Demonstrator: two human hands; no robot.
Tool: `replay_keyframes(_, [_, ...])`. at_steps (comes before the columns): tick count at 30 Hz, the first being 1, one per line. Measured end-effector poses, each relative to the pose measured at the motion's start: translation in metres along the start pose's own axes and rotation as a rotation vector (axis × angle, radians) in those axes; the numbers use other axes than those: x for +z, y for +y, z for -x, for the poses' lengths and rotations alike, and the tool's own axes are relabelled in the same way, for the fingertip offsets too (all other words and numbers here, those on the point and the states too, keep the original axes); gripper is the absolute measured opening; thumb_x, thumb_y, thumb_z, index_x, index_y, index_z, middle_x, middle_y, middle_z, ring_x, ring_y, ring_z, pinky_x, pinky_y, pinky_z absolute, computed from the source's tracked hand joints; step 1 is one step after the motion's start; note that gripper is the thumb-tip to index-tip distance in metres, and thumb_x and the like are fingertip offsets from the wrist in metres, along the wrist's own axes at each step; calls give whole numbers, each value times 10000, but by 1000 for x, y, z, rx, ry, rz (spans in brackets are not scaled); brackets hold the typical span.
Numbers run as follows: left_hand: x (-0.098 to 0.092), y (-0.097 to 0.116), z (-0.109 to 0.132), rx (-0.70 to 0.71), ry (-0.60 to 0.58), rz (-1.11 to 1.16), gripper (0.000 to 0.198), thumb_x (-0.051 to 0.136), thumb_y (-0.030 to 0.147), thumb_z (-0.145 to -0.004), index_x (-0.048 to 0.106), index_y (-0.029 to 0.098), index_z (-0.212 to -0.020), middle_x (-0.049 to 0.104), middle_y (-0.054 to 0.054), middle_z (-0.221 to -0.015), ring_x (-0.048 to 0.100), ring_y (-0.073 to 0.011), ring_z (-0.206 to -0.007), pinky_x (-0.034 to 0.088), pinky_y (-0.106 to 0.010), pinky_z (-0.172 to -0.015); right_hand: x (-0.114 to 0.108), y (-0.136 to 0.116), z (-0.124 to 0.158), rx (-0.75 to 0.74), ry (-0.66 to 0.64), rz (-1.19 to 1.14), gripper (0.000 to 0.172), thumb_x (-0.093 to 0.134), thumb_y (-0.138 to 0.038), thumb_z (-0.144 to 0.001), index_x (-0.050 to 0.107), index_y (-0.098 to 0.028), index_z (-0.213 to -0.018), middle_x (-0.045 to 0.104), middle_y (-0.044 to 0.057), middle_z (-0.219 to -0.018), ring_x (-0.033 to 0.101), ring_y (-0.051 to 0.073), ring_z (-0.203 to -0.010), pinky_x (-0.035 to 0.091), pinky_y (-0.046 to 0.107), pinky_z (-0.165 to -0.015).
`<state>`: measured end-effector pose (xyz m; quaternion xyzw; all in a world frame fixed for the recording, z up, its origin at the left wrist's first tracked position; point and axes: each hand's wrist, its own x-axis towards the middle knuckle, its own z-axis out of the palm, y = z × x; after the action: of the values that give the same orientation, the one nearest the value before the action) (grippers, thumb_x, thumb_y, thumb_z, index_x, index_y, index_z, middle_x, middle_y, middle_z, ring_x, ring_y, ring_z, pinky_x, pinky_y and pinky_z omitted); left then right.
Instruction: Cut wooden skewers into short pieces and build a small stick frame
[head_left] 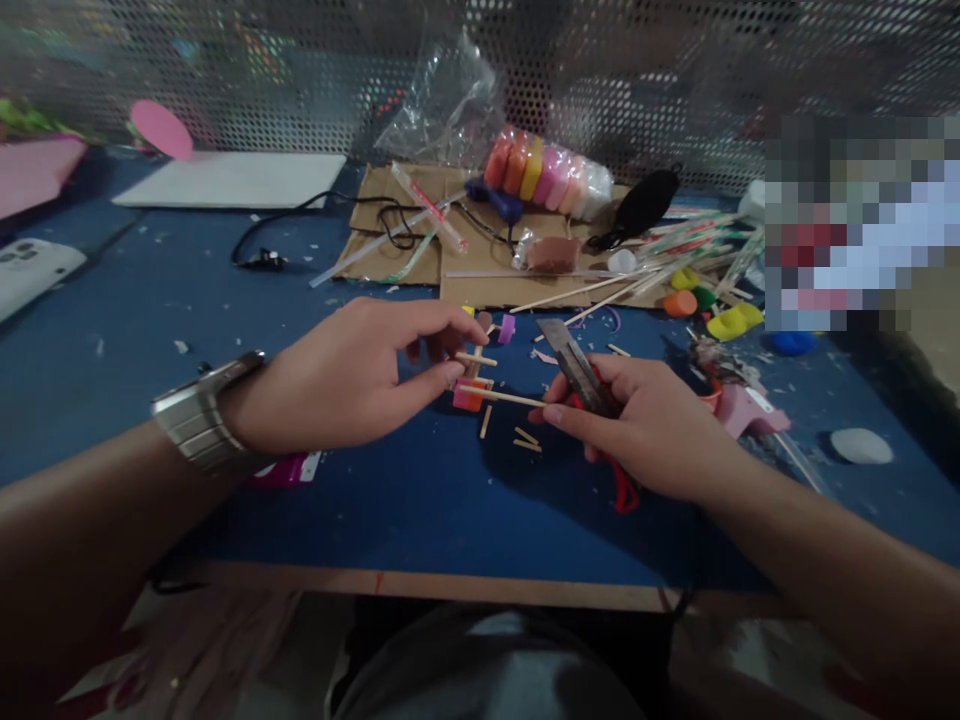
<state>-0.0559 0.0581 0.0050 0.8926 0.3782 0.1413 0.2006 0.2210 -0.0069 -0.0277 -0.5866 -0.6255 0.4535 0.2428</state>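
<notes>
My left hand [352, 370], with a metal watch [199, 415] on its wrist, pinches a short piece of wooden stick [478, 358] between thumb and fingers. In my right hand [637, 420] are a longer thin wooden stick [502, 396], pinched at the fingertips and pointing left, and a grey metal box cutter [574, 365], its tip up and to the left. A red loop [624, 488] hangs below that hand. Small pink and orange blocks [471, 394] sit under the stick, partly hidden. Several cut stick pieces [527, 440] lie on the blue table.
Behind my hands lies cardboard [517, 290] with packed coloured clay [547, 175], a dark blue glue gun [502, 200] and straws. Long sticks [675, 245] and clay lumps [735, 320] are at right, near a pink tool [754, 410]. A phone [37, 265] lies far left.
</notes>
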Motion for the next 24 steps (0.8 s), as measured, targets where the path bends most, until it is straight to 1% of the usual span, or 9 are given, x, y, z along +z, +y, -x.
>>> replay_keyframes(4, [1,-5,5,1,-9,2,416,642,347,-955,692,264,-1360,813,-34,-1214,766,-229,-1015,565,-346,-895,1,-2,0,16,-9,0,215,817,-427,-898,733,-230,-911,652,-61,-590,618,113,-481,453,212,-453])
replay_keyframes(7, [4,-8,7,10,-32,10,470,651,327,-950,664,268,-1416,812,-30,-1246,775,-225,-1012,579,-356,-933,2,-4,0,13,-7,-13,239,824,-450,-890,738,-228,-913,662,-60,-592,610,107,-469,446,204,-445])
replay_keyframes(10, [7,-11,8,39,-18,22,438,644,309,-978,663,279,-1414,821,-13,-1211,777,-207,-990,579,-343,-928,2,-6,1,2,-1,-24,250,834,-456,-882,739,-226,-907,669,-57,-590,597,102,-458,420,195,-423])
replay_keyframes(13, [9,-11,9,72,7,38,393,647,299,-998,672,284,-1390,828,4,-1157,777,-186,-962,573,-316,-893,1,-5,2,3,8,-15,251,839,-458,-889,739,-228,-894,644,-63,-558,581,101,-448,403,190,-410])
replay_keyframes(17, [8,-7,13,113,27,55,350,654,266,-1019,681,244,-1367,826,3,-1169,773,-150,-981,558,-268,-905,-1,-3,4,48,6,-20,256,890,-458,-851,755,-249,-906,657,-66,-567,610,114,-458,435,194,-416])
replay_keyframes(18, [8,-6,13,80,-28,46,350,635,242,-1037,670,249,-1386,813,-3,-1248,771,-149,-1041,554,-267,-945,-2,-2,4,60,7,-25,258,903,-460,-838,758,-258,-906,660,-67,-567,620,121,-458,447,199,-416])
replay_keyframes(19, [8,-6,14,116,21,62,324,661,270,-1017,696,260,-1338,826,9,-1193,777,-147,-995,559,-258,-911,-2,-1,5,70,10,-28,261,911,-466,-827,760,-267,-901,660,-68,-562,627,129,-453,453,205,-410])
replay_keyframes(22, [9,-5,16,91,25,66,325,698,304,-990,708,304,-1315,828,27,-1215,789,-172,-1016,573,-277,-941,-4,1,6,59,21,-2,264,889,-521,-842,762,-292,-878,659,-60,-546,626,145,-439,446,221,-389])
replay_keyframes(24, [9,-5,16,78,22,67,318,718,333,-985,716,311,-1303,826,26,-1226,792,-186,-1026,586,-287,-945,-5,4,6,23,36,41,264,862,-553,-863,765,-307,-869,678,-47,-565,650,156,-473,466,229,-409])
